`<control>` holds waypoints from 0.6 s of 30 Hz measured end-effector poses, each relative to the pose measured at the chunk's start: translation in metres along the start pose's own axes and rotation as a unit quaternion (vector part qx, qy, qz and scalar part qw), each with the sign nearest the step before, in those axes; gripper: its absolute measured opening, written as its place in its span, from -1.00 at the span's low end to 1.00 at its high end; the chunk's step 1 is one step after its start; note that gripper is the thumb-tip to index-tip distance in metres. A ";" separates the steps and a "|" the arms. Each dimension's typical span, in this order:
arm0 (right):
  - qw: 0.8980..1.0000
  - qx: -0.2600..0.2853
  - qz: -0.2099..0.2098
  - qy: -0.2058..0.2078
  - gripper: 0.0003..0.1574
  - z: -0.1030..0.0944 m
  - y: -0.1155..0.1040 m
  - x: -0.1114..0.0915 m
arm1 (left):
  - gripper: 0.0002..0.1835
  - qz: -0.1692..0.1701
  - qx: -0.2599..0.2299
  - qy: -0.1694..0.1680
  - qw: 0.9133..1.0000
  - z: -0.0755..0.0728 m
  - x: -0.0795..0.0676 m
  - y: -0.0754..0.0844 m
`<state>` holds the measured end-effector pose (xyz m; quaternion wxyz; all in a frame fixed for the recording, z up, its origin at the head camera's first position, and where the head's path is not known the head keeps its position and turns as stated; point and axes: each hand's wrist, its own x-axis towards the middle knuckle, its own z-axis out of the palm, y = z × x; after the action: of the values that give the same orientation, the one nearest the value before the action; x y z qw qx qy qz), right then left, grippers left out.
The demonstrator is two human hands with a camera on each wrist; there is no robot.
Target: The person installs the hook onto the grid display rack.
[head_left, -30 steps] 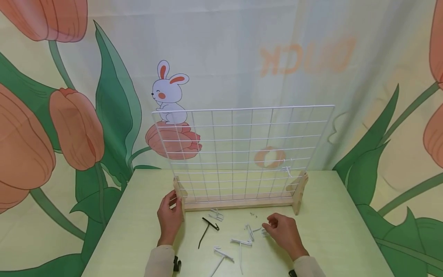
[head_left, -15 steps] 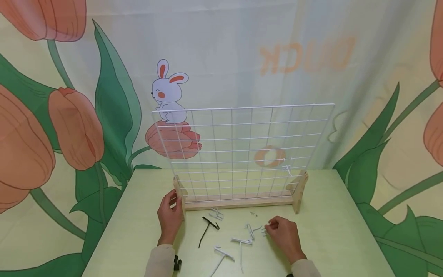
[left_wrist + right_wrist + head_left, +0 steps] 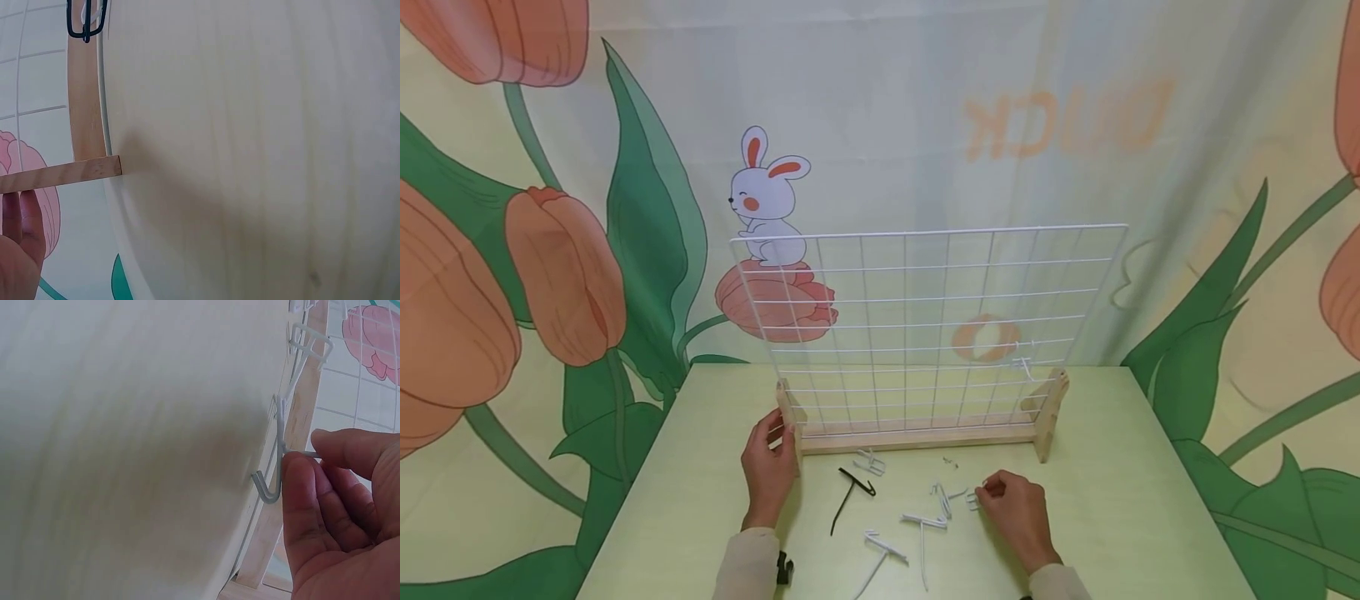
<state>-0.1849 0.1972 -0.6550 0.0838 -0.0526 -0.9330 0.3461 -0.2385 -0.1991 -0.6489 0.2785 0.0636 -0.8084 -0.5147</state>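
Note:
My left hand (image 3: 767,467) touches the outer side of the left wooden upright (image 3: 792,417) of a stand. In the left wrist view, fingertips (image 3: 31,206) meet the wood's edge; any part behind it is hidden. The stand carries a white wire grid panel (image 3: 904,323). Low at the right, my right hand (image 3: 1018,508) pinches a white metal hook (image 3: 279,447) by its thin prong between thumb and fingers. The hook's bent end hangs close to the table. One white hook (image 3: 1025,367) hangs on the grid's right part.
Several loose hooks lie before the stand: a black hook (image 3: 853,487), a white hook (image 3: 886,550), a second white hook (image 3: 922,525), a third (image 3: 943,500) beside the right hand, and a white piece (image 3: 871,462) near the base. Tiny bits (image 3: 951,462) lie there too. A printed curtain (image 3: 880,125) hangs behind.
My right hand has drawn slightly toward the near edge, and the hook's end shows a little more beside its fingers. The left hand keeps its place at the upright.

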 end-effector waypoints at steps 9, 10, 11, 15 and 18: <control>1.000 -0.004 0.002 0.004 -0.87 -0.002 0.001 -0.001 | -0.62 0.006 0.003 0.001 1.000 0.000 -0.001 0.002; 1.000 -0.004 0.002 0.004 -0.87 -0.003 0.000 -0.001 | -0.62 0.007 0.002 0.001 1.000 0.000 -0.001 0.002; 1.000 -0.003 0.002 0.004 -0.87 -0.003 0.000 -0.002 | -0.62 0.007 0.002 0.001 1.000 -0.001 -0.001 0.002; 1.000 0.000 -0.001 0.007 -0.87 -0.005 -0.001 -0.003 | -0.62 0.003 0.001 0.000 1.000 -0.001 -0.001 0.003; 1.000 0.002 -0.009 0.014 -0.87 -0.007 -0.002 -0.004 | -0.62 -0.001 0.002 0.000 1.000 -0.001 -0.001 0.004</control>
<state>-0.1802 0.1994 -0.6488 0.1007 -0.0486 -0.9313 0.3467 -0.2369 -0.1975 -0.6458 0.2777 0.0643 -0.8094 -0.5134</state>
